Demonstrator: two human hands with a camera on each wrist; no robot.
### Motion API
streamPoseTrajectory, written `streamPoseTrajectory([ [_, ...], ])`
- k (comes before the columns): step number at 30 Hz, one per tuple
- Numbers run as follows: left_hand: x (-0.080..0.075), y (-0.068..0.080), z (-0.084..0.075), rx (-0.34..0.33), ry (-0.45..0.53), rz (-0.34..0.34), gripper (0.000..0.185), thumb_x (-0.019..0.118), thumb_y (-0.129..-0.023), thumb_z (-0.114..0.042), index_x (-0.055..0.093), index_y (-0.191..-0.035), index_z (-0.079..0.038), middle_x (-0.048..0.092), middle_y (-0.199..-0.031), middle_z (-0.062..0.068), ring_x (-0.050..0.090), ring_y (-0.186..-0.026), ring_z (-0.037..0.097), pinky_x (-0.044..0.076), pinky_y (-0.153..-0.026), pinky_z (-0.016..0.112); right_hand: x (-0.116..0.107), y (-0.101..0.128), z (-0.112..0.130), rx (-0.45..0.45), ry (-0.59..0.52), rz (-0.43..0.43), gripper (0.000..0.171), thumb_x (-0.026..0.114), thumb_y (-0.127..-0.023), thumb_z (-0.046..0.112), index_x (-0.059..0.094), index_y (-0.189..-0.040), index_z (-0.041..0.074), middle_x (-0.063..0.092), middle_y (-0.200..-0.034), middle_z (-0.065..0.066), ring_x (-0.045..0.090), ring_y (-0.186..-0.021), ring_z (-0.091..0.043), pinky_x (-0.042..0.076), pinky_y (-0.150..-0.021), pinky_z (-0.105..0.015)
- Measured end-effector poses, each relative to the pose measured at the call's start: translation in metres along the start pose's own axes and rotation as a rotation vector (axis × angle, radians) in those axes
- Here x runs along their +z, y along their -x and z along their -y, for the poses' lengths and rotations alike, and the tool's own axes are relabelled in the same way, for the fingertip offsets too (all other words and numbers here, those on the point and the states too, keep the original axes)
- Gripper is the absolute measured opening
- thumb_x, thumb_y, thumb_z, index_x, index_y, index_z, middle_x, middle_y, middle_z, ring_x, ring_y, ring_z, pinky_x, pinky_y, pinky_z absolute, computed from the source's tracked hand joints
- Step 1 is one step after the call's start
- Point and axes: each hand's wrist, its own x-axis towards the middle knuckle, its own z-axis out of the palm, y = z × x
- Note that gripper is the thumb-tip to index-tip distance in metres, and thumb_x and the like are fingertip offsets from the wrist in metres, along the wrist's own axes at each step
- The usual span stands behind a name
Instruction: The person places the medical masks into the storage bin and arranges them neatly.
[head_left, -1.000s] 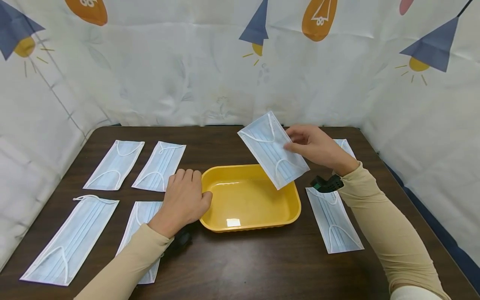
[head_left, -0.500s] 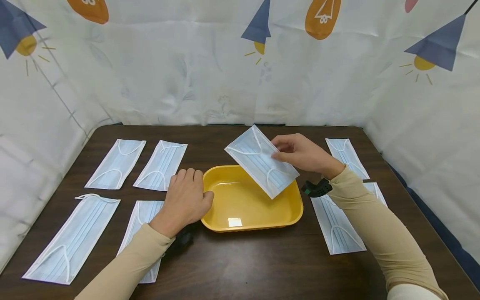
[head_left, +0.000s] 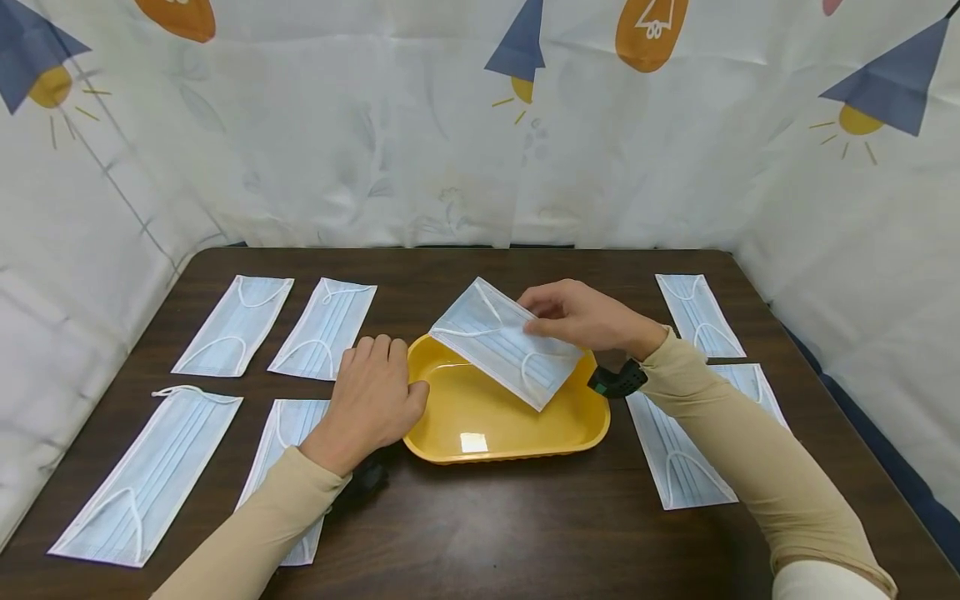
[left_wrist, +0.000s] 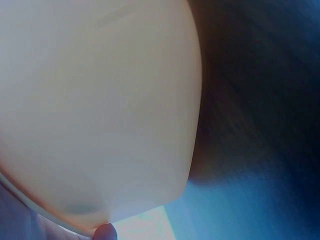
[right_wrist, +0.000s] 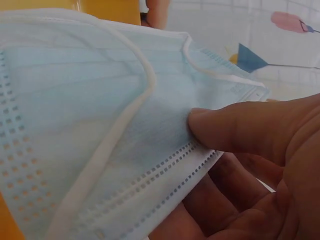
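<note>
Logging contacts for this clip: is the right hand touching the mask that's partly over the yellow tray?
Touching. The right wrist view shows it plainly: the right hand pinches the mask near one edge, thumb on the near face, fingers behind.

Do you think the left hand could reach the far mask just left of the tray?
Probably yes: nothing seems to block that mask, though the left hand holds the tray.

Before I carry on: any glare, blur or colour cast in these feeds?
Head: mostly crisp, hard glare spot inside the yellow tray, faint sheen on the table; left wrist: soft and washed out, blue cast at lower right, bright patch along the bottom; right wrist: texture readable on the held mask, right hand rather dim.
</note>
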Motion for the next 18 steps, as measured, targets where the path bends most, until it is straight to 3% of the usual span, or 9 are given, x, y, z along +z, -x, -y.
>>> streamPoseTrajectory([
  [8,0.001,0.000,0.000,0.004,-0.008,-0.003,0.025,0.058,-0.088,-0.024,0.052,-0.085,0.000,0.045,-0.077,0.010,0.040,-0.078,0.028,0.030,-0.071,0.038,0.006,-0.008,-0.001,-0.047,0.034,0.056,0.016,0.066,-0.099,0.009,0.068,-0.115,0.010,0.075,-0.106,-0.006,0.068,-0.095,-0.017,0.057,-0.089,-0.030],
  [18,0.000,-0.001,0.000,0.000,-0.010,0.003,0.024,0.057,-0.088,-0.024,0.051,-0.084,-0.002,0.045,-0.076,0.010,0.040,-0.077,0.028,0.030,-0.070,0.038,0.016,-0.018,-0.006,-0.023,0.055,0.116,0.021,0.067,-0.099,0.011,0.069,-0.119,0.012,0.074,-0.114,-0.005,0.070,-0.104,-0.018,0.058,-0.100,-0.038],
])
